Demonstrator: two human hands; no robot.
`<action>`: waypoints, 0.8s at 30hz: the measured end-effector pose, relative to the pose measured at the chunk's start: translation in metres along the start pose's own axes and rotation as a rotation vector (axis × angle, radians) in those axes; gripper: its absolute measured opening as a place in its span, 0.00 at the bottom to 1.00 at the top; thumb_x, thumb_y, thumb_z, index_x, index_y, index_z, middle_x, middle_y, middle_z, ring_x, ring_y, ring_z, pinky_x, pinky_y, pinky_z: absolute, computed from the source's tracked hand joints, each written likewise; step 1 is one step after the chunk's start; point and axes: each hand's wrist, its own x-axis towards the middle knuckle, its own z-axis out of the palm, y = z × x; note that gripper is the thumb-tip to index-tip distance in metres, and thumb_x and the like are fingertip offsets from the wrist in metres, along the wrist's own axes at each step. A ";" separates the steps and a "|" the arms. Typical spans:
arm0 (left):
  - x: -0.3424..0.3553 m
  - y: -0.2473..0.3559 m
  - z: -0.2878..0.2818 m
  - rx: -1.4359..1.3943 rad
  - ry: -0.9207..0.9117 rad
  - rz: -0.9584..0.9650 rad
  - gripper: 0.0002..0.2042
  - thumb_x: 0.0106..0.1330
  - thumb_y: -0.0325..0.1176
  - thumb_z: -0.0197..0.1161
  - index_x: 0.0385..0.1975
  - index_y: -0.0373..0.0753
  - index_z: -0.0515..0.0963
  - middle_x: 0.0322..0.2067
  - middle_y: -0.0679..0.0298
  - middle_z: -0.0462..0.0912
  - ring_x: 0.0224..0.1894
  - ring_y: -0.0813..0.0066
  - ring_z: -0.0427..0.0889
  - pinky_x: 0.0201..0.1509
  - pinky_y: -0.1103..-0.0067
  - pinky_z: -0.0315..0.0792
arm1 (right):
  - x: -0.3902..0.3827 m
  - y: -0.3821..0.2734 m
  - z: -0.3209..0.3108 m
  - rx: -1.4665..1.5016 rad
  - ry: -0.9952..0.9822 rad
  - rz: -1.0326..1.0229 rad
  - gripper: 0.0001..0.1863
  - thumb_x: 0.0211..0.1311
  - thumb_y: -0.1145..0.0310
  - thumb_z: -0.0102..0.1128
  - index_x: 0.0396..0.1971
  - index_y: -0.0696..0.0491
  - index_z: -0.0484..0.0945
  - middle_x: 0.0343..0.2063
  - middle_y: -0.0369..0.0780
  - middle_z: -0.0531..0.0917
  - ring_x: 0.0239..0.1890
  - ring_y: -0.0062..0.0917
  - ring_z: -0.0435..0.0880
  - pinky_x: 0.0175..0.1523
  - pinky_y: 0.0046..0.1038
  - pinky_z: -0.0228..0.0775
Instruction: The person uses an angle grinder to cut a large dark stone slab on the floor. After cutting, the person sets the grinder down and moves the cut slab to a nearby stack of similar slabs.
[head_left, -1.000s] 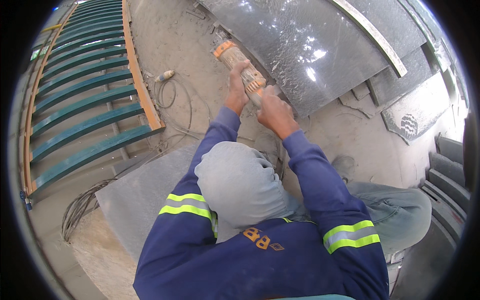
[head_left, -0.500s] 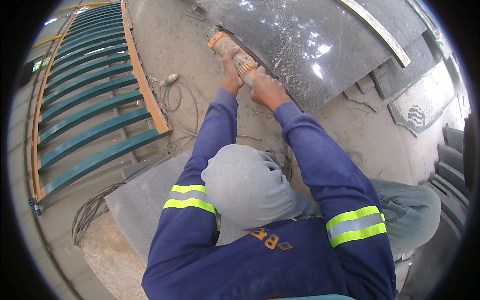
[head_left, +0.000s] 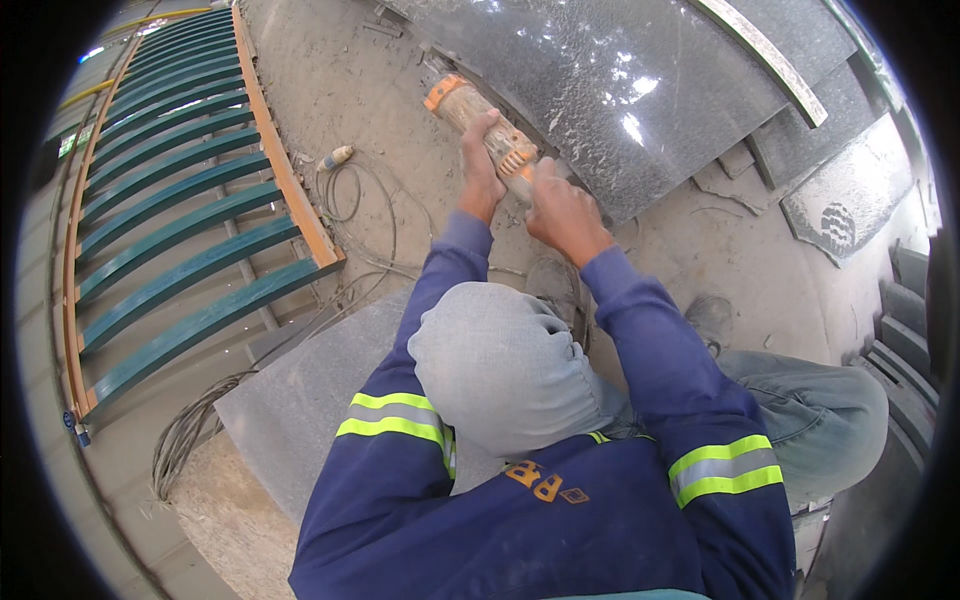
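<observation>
A dusty orange-and-tan angle grinder is held in both my hands along the left edge of a dark, wet-looking stone slab. My left hand is wrapped round the grinder's body. Closer to me, my right hand grips its rear handle. The grinder's head points away from me, toward the far left, at the slab's edge. Its disc is blurred, and I cannot tell whether it touches the stone.
A pale stone strip lies on the slab. To the right are broken slab pieces. A cable with a plug coils on the dusty ground. A green-slatted orange frame stands left. Beneath my bent legs lies a grey slab.
Both hands and the grinder have shifted a little to the right and toward me along the slab's edge. My grip stays the same.
</observation>
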 end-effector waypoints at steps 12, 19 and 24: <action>0.046 0.037 -0.006 0.023 0.008 -0.030 0.18 0.59 0.41 0.63 0.41 0.36 0.72 0.30 0.56 0.78 0.29 0.60 0.84 0.35 0.64 0.85 | 0.057 -0.020 0.002 0.057 0.020 -0.011 0.19 0.57 0.73 0.59 0.45 0.62 0.65 0.39 0.63 0.84 0.46 0.57 0.85 0.53 0.50 0.77; -0.005 -0.001 -0.003 0.007 0.003 -0.020 0.20 0.62 0.41 0.61 0.46 0.33 0.69 0.34 0.53 0.77 0.31 0.57 0.84 0.38 0.59 0.86 | -0.009 -0.004 0.000 0.024 -0.015 0.040 0.21 0.55 0.72 0.65 0.44 0.62 0.65 0.36 0.61 0.85 0.43 0.55 0.87 0.48 0.49 0.79; 0.008 0.006 -0.004 -0.021 -0.009 -0.001 0.19 0.61 0.41 0.62 0.45 0.34 0.70 0.33 0.53 0.78 0.30 0.58 0.84 0.36 0.60 0.85 | 0.011 -0.001 0.007 0.020 0.019 0.000 0.21 0.55 0.72 0.63 0.44 0.62 0.64 0.35 0.62 0.84 0.42 0.57 0.86 0.48 0.50 0.79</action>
